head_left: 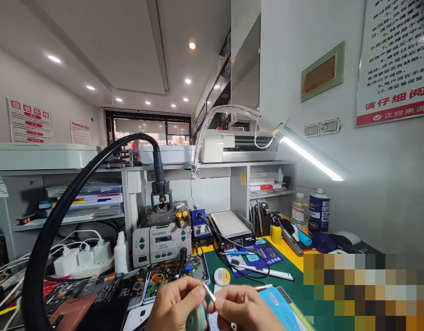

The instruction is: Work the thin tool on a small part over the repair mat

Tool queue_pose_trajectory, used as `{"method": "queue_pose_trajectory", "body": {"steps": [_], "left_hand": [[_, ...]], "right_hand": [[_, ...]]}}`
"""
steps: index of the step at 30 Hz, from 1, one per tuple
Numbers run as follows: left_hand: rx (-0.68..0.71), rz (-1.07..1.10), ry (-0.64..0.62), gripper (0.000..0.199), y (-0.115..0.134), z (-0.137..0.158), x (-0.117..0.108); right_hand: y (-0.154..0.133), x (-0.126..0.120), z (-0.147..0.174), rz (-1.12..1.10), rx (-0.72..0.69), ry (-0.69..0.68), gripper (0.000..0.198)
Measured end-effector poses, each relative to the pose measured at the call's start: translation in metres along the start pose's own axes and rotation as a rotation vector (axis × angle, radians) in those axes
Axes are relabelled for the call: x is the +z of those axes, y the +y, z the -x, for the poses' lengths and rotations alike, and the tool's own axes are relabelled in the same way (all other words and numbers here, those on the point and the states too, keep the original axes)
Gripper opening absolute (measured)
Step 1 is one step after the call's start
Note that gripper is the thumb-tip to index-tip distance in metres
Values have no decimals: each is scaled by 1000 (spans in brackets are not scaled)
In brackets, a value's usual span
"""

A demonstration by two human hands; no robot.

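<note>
Both of our hands met at the near edge of the green mat [301,294], low in the view; our left hand [172,305] was curled with thumb and forefinger pinched on the lower end of a slim silver tool [209,292], probably tweezers, and our right hand [244,308] was closed loosely just beside it, its fingertips near the same tool, though we could not tell whether they gripped it; the tool's long axis ran from upper left down to lower right, its tip pointing up and away from us; a rounded greenish object [197,318] sat under the left hand, partly hidden; the left hand was nearer the tool's tip; a small solder reel [222,277] lay just beyond on the mat; the hot-air station [161,241] stood farther back, with opened phones [94,299] toward the left edge.
</note>
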State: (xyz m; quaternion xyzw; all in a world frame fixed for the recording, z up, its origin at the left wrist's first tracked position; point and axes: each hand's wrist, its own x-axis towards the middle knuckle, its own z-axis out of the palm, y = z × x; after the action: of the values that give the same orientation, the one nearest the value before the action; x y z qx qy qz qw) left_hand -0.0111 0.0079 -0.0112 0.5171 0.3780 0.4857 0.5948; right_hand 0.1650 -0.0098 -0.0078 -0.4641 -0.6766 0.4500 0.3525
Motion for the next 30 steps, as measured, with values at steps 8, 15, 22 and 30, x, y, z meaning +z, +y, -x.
{"method": "queue_pose_trajectory", "body": {"steps": [8,15,22,30], "left_hand": [[-60,-26,54,38,-1,-1,-1],[-52,-40,-14,50,11,3,-3],[-110,-56,22,49,-2,-4,-11],[-141,-19,22,46,6,-1,-10]], "right_hand": [[13,-1,-6,119,-113,149,12],[0,3,-3,-60,46,-70,30],[8,13,-8,171,-132,230,17],[-1,12,-5,117,-49,66,14]]}}
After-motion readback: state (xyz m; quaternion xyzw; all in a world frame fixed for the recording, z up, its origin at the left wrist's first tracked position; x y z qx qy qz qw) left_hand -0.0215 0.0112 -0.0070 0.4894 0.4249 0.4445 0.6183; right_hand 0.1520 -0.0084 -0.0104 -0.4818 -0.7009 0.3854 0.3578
